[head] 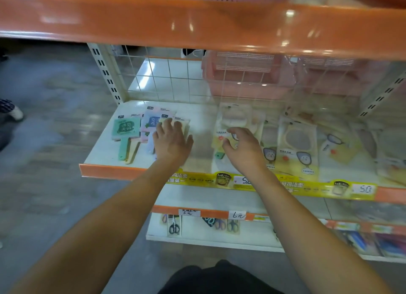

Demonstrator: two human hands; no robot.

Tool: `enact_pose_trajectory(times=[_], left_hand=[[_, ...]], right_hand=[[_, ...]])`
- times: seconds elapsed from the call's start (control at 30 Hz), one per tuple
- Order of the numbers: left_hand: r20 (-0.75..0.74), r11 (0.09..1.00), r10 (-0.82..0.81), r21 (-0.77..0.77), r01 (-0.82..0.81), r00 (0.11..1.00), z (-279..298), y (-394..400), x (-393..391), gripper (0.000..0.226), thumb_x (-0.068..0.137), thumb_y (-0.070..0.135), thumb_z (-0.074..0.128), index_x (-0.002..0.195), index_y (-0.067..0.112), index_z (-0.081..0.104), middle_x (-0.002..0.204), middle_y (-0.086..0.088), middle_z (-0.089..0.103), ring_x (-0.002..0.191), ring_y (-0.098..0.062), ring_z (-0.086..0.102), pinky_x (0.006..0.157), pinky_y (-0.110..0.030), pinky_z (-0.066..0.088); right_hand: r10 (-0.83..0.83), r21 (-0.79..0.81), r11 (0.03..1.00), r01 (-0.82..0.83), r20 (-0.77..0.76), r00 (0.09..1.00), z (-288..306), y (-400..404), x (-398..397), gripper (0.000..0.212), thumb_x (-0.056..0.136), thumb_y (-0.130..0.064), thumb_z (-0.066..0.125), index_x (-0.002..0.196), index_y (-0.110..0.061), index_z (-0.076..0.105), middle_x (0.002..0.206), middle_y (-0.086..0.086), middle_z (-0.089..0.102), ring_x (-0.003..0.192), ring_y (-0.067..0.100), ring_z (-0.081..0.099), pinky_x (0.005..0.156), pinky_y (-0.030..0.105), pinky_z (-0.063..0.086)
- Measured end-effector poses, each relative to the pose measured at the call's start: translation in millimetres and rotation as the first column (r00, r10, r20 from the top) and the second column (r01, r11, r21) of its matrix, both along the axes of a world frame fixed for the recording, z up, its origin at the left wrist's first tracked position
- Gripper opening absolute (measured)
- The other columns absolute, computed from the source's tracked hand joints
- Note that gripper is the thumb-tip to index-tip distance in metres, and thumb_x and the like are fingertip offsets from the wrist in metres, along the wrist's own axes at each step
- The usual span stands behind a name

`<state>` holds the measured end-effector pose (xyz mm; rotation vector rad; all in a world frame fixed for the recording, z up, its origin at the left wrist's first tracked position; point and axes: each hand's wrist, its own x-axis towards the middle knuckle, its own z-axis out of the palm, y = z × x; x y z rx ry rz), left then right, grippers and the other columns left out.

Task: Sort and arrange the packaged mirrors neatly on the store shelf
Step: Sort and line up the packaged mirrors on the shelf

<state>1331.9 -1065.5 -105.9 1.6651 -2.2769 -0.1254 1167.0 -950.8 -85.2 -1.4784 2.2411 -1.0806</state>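
Hands mid-sorting: left hand pressed flat on the mirrors, right hand spread, empty, likely gathering yellow packs next.

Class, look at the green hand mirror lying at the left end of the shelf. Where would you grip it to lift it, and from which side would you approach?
Grip the green hand mirror by its handle, coming from the shelf's front edge. It lies flat with the slim handle pointing toward the person, away from the neighbouring packs, so fingers could likely close around it more easily than around the wide square head.
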Motion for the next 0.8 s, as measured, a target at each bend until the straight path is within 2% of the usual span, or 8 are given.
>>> enact_pose_trajectory(times=[0.1, 0.23, 0.43, 0.53, 0.8], left_hand=[[-0.074, 0.992, -0.123, -0.034, 0.121, 0.990, 19, 5, -20, 0.050, 0.090, 0.046, 0.051, 0.131, 0.017, 0.046, 0.143, -0.006, 0.039, 0.129, -0.033, 0.034, 0.100, -0.045, 0.035], [-0.155, 0.967, -0.252, -0.077, 0.243, 0.955, 42, 20, -55, 0.045, 0.091, 0.042, 0.050, 0.128, 0.017, 0.049, 0.135, -0.004, 0.046, 0.124, -0.030, 0.042, 0.095, -0.043, 0.041], [-0.198, 0.919, -0.393, -0.064, 0.389, 0.898, 40, 55, -111, 0.041, 0.089, 0.037, 0.054, 0.123, 0.016, 0.052, 0.131, -0.005, 0.048, 0.117, -0.030, 0.046, 0.089, -0.040, 0.042], [-0.191, 0.904, -0.422, -0.012, 0.428, 0.886, 35, 70, -138, 0.042, 0.089, 0.037, 0.054, 0.126, 0.016, 0.051, 0.132, -0.005, 0.046, 0.120, -0.029, 0.044, 0.094, -0.041, 0.041], [-0.161, 0.880, -0.465, 0.024, 0.475, 0.870, 21, 102, -185, 0.043, 0.090, 0.039, 0.053, 0.128, 0.018, 0.050, 0.133, -0.004, 0.045, 0.122, -0.028, 0.043, 0.094, -0.040, 0.039]], right_hand=[[-0.007, -0.001, 1.000, 0.007, -0.020, 1.000, 10, 1, -5, 0.039, 0.093, -0.033, 0.057, 0.130, -0.022, 0.056, 0.131, -0.002, 0.053, 0.119, 0.018, 0.051, 0.094, 0.029, 0.044], [-0.068, -0.014, 0.998, 0.067, -0.025, 0.997, 22, 11, -21, 0.039, 0.092, -0.031, 0.057, 0.129, -0.022, 0.057, 0.133, -0.001, 0.053, 0.123, 0.019, 0.049, 0.095, 0.031, 0.042], [-0.195, -0.056, 0.980, 0.193, -0.040, 0.980, 20, 50, -62, 0.037, 0.089, -0.027, 0.062, 0.125, -0.019, 0.060, 0.127, 0.005, 0.058, 0.114, 0.023, 0.058, 0.089, 0.032, 0.046], [-0.239, -0.045, 0.970, 0.237, -0.049, 0.970, 19, 71, -84, 0.038, 0.088, -0.026, 0.063, 0.126, -0.016, 0.060, 0.126, 0.008, 0.058, 0.103, 0.025, 0.063, 0.088, 0.033, 0.048], [-0.285, -0.009, 0.959, 0.285, -0.032, 0.958, 15, 106, -122, 0.039, 0.090, -0.026, 0.062, 0.127, -0.013, 0.059, 0.126, 0.010, 0.058, 0.100, 0.025, 0.063, 0.080, 0.031, 0.048]])
